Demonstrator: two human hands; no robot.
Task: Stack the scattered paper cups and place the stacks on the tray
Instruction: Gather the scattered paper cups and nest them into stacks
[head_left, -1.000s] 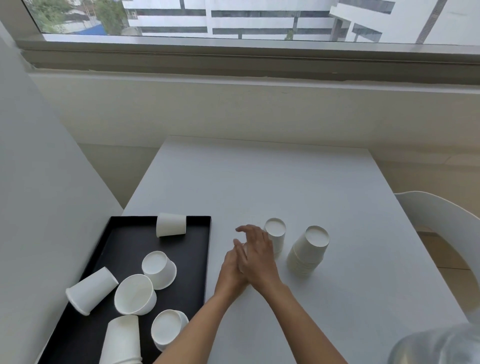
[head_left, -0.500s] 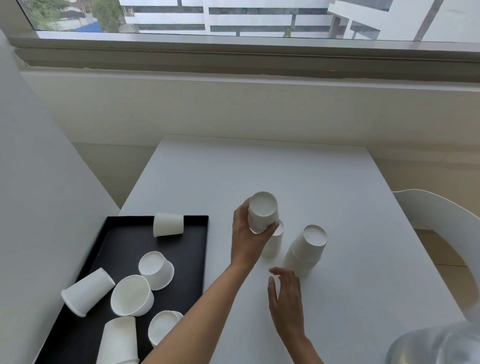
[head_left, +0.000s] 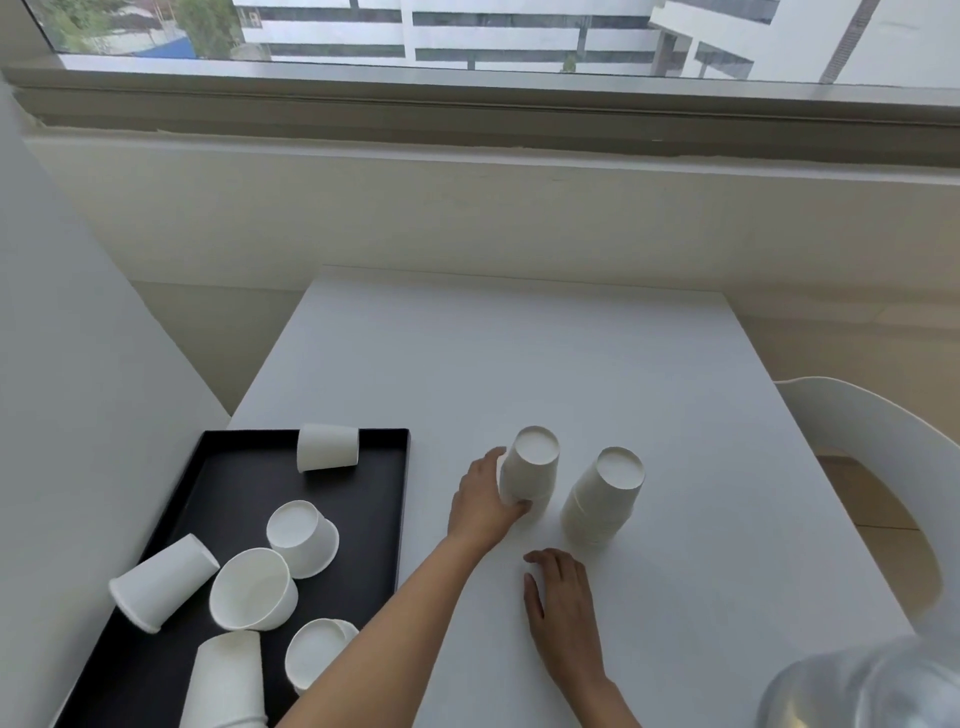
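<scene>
No lettering, label, brand mark, number or sign can be read anywhere in this view. The paper cups (head_left: 530, 470) are plain white on every side that shows, the black tray (head_left: 218, 478) carries no print, and the white worktop (head_left: 519, 364) is unmarked. The building fronts seen through the window (head_left: 493, 36) show no legible signage.
</scene>
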